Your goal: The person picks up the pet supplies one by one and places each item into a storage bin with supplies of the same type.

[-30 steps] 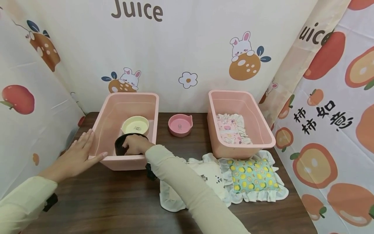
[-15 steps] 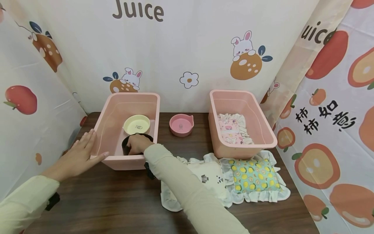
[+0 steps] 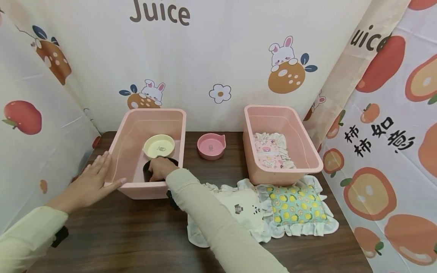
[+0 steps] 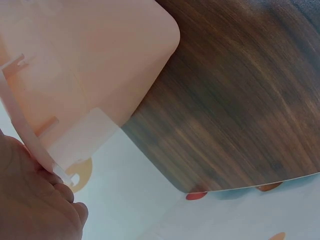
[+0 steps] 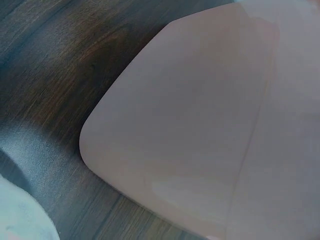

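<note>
In the head view my right hand (image 3: 160,169) reaches over the front rim of the left pink bin (image 3: 114,151) and grips a black bowl (image 3: 147,173) inside it. The bowl sits near the bin's front right, mostly covered by hand and rim. Right behind it is a pale yellow bowl (image 3: 158,146) with an eared rim. My left hand (image 3: 89,182) rests on the bin's left front corner, fingers straight and thumb along the front rim. The left wrist view shows that hand (image 4: 37,200) at the rim; the right wrist view shows just the bin's outer wall (image 5: 175,115), with the hand hidden.
A pink bowl (image 3: 211,146) stands between the bins. The right pink bin (image 3: 283,117) holds a pink ruffled cushion (image 3: 269,153). In front lie a white ruffled cushion (image 3: 240,204), partly under my right arm, and a lemon-print cushion (image 3: 297,204). Printed curtains surround the dark wooden table (image 3: 129,235).
My right hand has shifted the black bowl a little to the right inside the left bin, mostly in the first half second. The left hand stays on the rim.
</note>
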`<act>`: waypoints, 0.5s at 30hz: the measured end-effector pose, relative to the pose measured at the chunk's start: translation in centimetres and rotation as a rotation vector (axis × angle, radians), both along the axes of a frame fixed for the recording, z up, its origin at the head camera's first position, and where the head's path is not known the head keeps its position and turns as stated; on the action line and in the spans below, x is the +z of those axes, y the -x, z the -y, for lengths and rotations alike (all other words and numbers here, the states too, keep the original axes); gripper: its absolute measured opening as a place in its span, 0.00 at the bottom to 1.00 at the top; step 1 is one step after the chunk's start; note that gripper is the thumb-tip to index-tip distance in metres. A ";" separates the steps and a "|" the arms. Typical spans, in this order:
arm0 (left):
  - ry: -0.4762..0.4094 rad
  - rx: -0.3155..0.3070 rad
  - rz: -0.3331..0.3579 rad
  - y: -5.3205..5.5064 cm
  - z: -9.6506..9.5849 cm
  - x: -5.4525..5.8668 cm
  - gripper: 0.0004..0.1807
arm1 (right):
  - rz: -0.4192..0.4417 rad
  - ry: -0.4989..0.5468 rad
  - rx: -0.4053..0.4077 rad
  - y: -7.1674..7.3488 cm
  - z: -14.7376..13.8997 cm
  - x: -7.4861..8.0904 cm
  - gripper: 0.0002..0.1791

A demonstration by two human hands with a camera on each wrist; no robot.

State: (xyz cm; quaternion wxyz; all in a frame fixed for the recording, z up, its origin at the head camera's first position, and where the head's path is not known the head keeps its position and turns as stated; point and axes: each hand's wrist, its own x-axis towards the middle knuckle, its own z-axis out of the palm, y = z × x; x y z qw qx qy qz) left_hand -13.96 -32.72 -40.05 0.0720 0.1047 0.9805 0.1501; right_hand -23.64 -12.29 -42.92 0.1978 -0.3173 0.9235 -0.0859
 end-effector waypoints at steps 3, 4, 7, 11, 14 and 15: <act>0.006 0.000 -0.001 0.0 0.0 0.0 0.55 | 0.001 -0.014 -0.027 0.0 0.1 0.0 0.12; 0.008 0.000 0.000 0.1 0.0 0.0 0.55 | 0.003 -0.016 -0.036 0.0 0.1 -0.1 0.13; 0.012 0.001 -0.003 0.1 0.1 -0.1 0.55 | 0.005 -0.026 -0.040 -0.1 0.1 -0.2 0.17; 0.006 0.001 -0.011 0.0 0.1 -0.1 0.55 | 0.010 -0.028 -0.044 -0.1 0.3 -0.2 0.14; 0.002 0.003 -0.012 0.0 0.1 -0.2 0.55 | 0.003 -0.029 -0.070 -0.1 0.4 -0.2 0.07; 0.002 0.003 -0.012 0.0 0.1 -0.2 0.55 | 0.001 -0.029 -0.081 -0.1 0.4 -0.1 0.07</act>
